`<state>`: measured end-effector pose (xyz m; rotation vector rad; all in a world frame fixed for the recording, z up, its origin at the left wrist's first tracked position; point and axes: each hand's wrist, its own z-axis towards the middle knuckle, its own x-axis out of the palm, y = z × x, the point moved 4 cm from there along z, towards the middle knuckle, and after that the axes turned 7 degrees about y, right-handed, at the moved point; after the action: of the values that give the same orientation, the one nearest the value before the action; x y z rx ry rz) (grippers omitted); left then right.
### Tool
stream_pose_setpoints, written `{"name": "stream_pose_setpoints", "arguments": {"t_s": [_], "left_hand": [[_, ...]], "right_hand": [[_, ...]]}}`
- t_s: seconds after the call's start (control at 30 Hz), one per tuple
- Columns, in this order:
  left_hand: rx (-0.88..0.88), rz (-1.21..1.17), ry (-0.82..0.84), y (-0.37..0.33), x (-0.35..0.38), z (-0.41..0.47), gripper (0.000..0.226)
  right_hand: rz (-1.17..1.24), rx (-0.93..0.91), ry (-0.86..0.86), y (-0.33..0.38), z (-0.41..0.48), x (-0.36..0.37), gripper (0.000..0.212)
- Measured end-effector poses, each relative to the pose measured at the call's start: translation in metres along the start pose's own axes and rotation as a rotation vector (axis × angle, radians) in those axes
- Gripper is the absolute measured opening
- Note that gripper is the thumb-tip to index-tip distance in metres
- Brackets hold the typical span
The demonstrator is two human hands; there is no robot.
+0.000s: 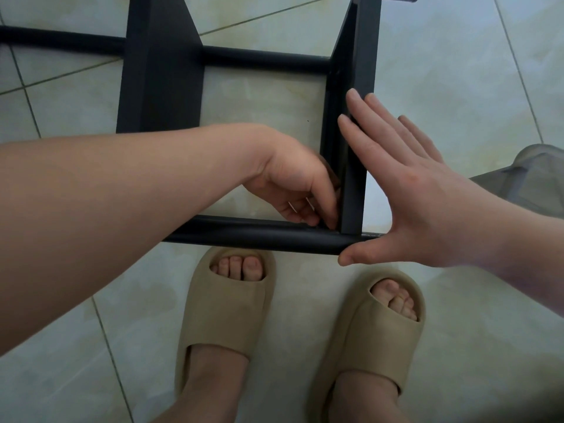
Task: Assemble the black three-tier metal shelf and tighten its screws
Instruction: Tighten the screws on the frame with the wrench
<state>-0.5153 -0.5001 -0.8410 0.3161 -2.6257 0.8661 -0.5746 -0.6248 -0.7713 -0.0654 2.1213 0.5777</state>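
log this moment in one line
left hand: curled where panel meets tube | right hand: flat on panel, thumb at tube | shelf: on floor

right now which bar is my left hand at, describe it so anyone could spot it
Find the black shelf frame on the tiled floor. Two round bars cross it; take the near bar, just ahead of the beige slippers. Unlike the far bar, it has the left hand at its corner and the right hand touching its end.

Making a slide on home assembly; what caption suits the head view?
Left hand reaches into a corner of the black shelf frame while the flat right hand braces its end panel.
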Motion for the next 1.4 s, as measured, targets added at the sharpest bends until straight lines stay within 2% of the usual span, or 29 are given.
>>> {"name": "stream_pose_setpoints", "arguments": {"t_s": [0.13, 0.4, 0.53, 0.7, 0.87, 1.4], "left_hand": [[0.001, 0.007, -0.021, 0.0010, 0.0006, 0.0004, 0.010], [0.041, 0.024, -0.060, -0.0019, -0.0007, 0.0038, 0.020], [0.045, -0.011, -0.024, -0.0025, 0.0007, 0.0026, 0.022], [0.003, 0.028, 0.030, -0.0022, 0.0000, -0.0021, 0.013], [0.030, 0.060, -0.053, -0.0020, -0.0019, 0.0032, 0.019], [-0.042, 0.005, 0.055, -0.0023, -0.0015, -0.0004, 0.011]], "right_hand": [[-0.005, -0.002, 0.001, -0.0003, -0.0002, -0.0001, 0.140], [-0.009, -0.003, 0.000, 0.0001, 0.0003, 0.0012, 0.140], [-0.008, -0.003, -0.002, -0.0004, 0.0000, 0.0007, 0.140], [-0.010, -0.004, -0.012, -0.0005, -0.0001, 0.0003, 0.139], [-0.024, -0.002, -0.027, -0.0004, -0.0004, 0.0005, 0.138], [-0.042, 0.003, -0.032, 0.0010, -0.0011, -0.0011, 0.139]]}}
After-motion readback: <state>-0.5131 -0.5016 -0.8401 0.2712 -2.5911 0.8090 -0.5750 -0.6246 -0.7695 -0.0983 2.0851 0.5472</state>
